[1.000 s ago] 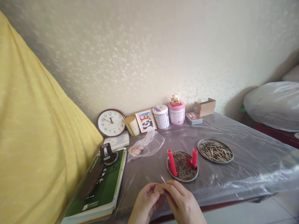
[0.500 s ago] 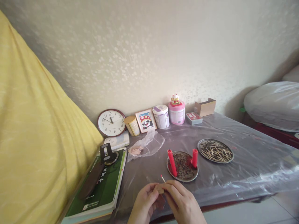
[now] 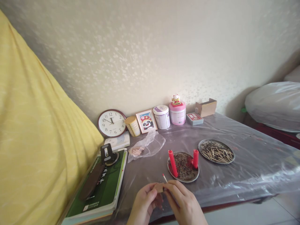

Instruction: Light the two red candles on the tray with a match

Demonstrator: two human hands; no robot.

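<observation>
At the table's front edge my left hand (image 3: 146, 201) pinches a small tan matchbox (image 3: 159, 187) between thumb and fingers. My right hand (image 3: 180, 198) is closed on a match (image 3: 165, 178) whose red tip points up and away from me; its fingers are beside the matchbox's right end. Just beyond my hands lies a round metal plate (image 3: 184, 179) covered in dark residue. On it stand a taller red candle (image 3: 173, 164), leaning a little, and a shorter red candle (image 3: 195, 159) with wax around its base. No flame shows on either.
A second plate (image 3: 199, 150) with many used matchsticks (image 3: 217, 153) lies to the right. Left are a green book (image 3: 110, 181) and a black phone stand (image 3: 106, 153). A plastic bag (image 3: 147, 145) lies behind. A clock (image 3: 112, 123), tins (image 3: 161, 118) and a cardboard box (image 3: 206, 107) line the wall.
The match in my right hand has moved slightly up and to the right, and a dark end of the matchbox now shows by those fingers. The candles and plates stay put.
</observation>
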